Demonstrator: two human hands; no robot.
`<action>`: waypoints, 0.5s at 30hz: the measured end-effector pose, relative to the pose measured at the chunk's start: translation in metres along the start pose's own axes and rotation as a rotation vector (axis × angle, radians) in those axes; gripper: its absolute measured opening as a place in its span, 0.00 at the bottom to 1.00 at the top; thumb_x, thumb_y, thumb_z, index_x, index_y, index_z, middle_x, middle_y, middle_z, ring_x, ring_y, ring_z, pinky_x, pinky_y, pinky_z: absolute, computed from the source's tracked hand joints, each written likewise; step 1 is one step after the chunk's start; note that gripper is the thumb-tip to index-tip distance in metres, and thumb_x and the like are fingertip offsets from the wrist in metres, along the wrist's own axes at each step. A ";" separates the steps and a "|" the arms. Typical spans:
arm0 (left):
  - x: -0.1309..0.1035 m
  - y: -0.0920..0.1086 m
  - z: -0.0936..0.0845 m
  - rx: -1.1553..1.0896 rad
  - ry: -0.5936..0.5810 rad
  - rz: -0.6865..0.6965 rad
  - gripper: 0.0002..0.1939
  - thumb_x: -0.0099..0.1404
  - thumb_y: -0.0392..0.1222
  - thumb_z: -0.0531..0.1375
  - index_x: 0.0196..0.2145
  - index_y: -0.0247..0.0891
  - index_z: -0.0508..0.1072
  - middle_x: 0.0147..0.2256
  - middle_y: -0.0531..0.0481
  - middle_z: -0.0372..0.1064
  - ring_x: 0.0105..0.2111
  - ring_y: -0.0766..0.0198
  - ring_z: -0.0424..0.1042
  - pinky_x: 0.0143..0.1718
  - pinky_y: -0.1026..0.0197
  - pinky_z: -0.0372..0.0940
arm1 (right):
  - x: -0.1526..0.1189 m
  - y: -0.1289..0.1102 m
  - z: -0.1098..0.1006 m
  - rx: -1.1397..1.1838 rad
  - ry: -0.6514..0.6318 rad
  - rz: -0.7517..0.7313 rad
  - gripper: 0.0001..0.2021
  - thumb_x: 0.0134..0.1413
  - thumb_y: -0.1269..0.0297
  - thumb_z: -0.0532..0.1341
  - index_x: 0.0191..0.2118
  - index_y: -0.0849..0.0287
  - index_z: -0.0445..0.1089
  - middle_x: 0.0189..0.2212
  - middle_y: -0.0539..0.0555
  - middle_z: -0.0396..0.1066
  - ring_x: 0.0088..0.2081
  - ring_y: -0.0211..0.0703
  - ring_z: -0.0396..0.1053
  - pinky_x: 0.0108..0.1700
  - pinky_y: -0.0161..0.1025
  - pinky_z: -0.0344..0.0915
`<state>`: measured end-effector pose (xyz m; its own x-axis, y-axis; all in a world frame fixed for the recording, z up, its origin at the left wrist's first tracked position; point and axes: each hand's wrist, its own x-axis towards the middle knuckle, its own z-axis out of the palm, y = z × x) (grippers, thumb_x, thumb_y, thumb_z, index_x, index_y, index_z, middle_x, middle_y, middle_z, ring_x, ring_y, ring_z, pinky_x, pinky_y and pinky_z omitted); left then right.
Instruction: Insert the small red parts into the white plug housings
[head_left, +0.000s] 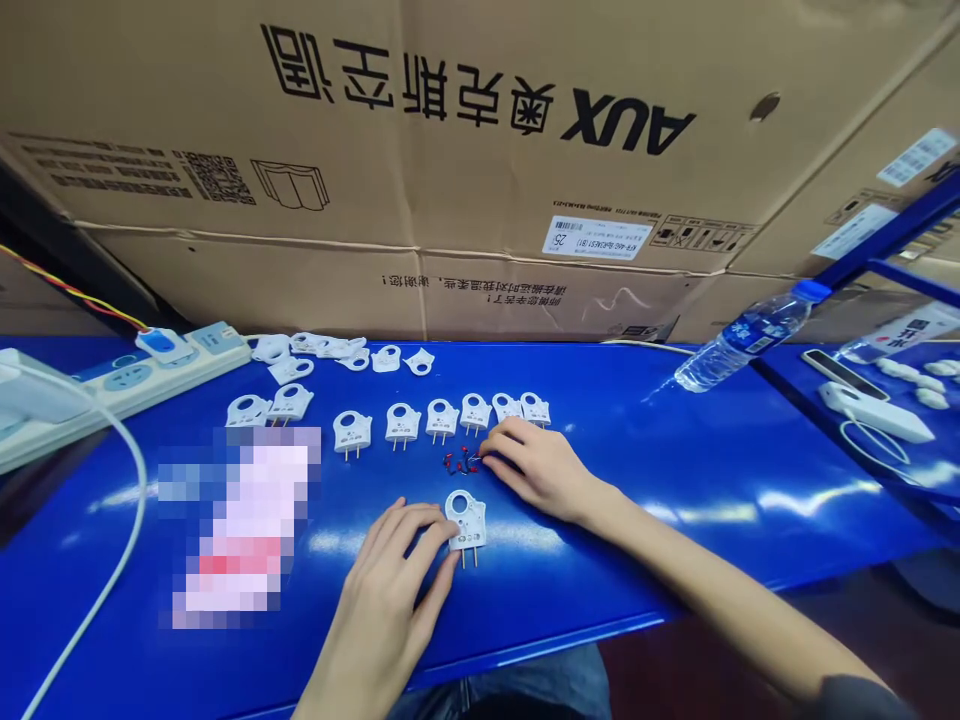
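One white plug half (466, 520) lies on the blue table (675, 480), pinched at its edge by the left hand (394, 585). The right hand (536, 465), fingers curled, picks at several small red parts (459, 462). Six plug halves (442, 418) stand in a row behind. Cardboard boxes (480, 150) wall the back; one water bottle (742, 340) lies right.

A pixelated block (238, 520) on the table (675, 480) hides whatever lies beneath it. The red parts (460, 461) beside the right hand (536, 465) are too small to identify; the fingertips cover some of them. The left hand (390, 590) covers the left edge of one plug (466, 520). The power strip (112, 385) and its white cable (112, 560) are cut off at the left edge. The box (480, 150) continues beyond the top edge; its print appears upside down.
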<state>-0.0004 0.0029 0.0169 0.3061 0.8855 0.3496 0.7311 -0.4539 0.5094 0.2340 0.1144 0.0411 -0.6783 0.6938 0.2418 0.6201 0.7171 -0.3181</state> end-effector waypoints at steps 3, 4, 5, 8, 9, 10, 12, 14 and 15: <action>0.000 0.000 0.000 0.001 0.002 0.001 0.09 0.75 0.41 0.56 0.50 0.46 0.72 0.48 0.50 0.75 0.51 0.59 0.76 0.66 0.45 0.64 | 0.000 -0.004 -0.001 0.180 0.041 0.071 0.09 0.74 0.64 0.55 0.48 0.57 0.73 0.46 0.56 0.76 0.45 0.42 0.73 0.47 0.39 0.69; 0.000 0.000 0.001 0.000 0.002 0.001 0.09 0.75 0.41 0.56 0.50 0.46 0.72 0.49 0.50 0.75 0.51 0.59 0.76 0.66 0.45 0.64 | 0.000 -0.006 -0.001 0.249 0.061 0.101 0.08 0.73 0.65 0.56 0.47 0.57 0.73 0.45 0.55 0.76 0.44 0.41 0.73 0.47 0.38 0.69; 0.000 0.000 0.001 0.000 0.003 0.003 0.09 0.75 0.41 0.56 0.50 0.46 0.72 0.49 0.50 0.75 0.51 0.59 0.76 0.66 0.45 0.64 | 0.000 -0.009 -0.002 0.311 0.084 0.135 0.08 0.73 0.65 0.57 0.46 0.57 0.73 0.43 0.54 0.76 0.43 0.41 0.73 0.46 0.38 0.69; 0.000 0.000 0.002 0.003 0.009 0.009 0.09 0.75 0.40 0.56 0.50 0.46 0.72 0.49 0.50 0.75 0.51 0.59 0.76 0.65 0.44 0.64 | 0.001 -0.015 -0.003 0.436 0.127 0.216 0.06 0.71 0.65 0.59 0.43 0.57 0.73 0.39 0.52 0.77 0.39 0.40 0.72 0.42 0.37 0.68; 0.000 -0.001 0.002 0.005 0.011 0.011 0.09 0.76 0.40 0.55 0.51 0.46 0.72 0.48 0.50 0.75 0.51 0.59 0.76 0.65 0.44 0.64 | 0.001 -0.017 -0.004 0.465 0.119 0.217 0.06 0.71 0.65 0.60 0.42 0.58 0.74 0.39 0.52 0.76 0.38 0.39 0.72 0.41 0.37 0.68; 0.000 -0.001 0.003 0.007 0.017 0.014 0.09 0.76 0.41 0.55 0.51 0.46 0.71 0.48 0.49 0.75 0.51 0.59 0.76 0.65 0.44 0.65 | 0.001 -0.019 -0.005 0.491 0.102 0.207 0.06 0.70 0.65 0.61 0.42 0.58 0.74 0.39 0.52 0.76 0.37 0.39 0.72 0.42 0.37 0.68; 0.000 -0.001 0.003 0.013 0.039 0.021 0.09 0.76 0.41 0.55 0.51 0.45 0.71 0.48 0.49 0.76 0.50 0.59 0.76 0.63 0.44 0.66 | 0.000 -0.022 -0.007 0.536 0.045 0.169 0.05 0.70 0.64 0.61 0.42 0.58 0.75 0.39 0.52 0.76 0.37 0.39 0.72 0.44 0.38 0.69; 0.000 -0.002 0.004 0.024 0.066 0.023 0.09 0.76 0.41 0.55 0.51 0.45 0.71 0.46 0.49 0.76 0.48 0.58 0.77 0.62 0.45 0.67 | -0.002 -0.025 -0.009 0.565 -0.025 0.134 0.06 0.70 0.64 0.61 0.43 0.58 0.75 0.41 0.53 0.75 0.39 0.39 0.72 0.46 0.38 0.69; 0.000 -0.002 0.004 0.033 0.084 0.025 0.09 0.76 0.41 0.55 0.51 0.45 0.72 0.45 0.49 0.76 0.48 0.58 0.77 0.61 0.45 0.68 | -0.003 -0.025 -0.010 0.570 -0.057 0.117 0.07 0.71 0.63 0.60 0.44 0.57 0.75 0.42 0.53 0.75 0.40 0.40 0.73 0.46 0.38 0.69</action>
<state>0.0006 0.0040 0.0124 0.2737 0.8616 0.4275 0.7439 -0.4713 0.4737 0.2238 0.0950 0.0575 -0.6477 0.7506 0.1308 0.3932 0.4763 -0.7864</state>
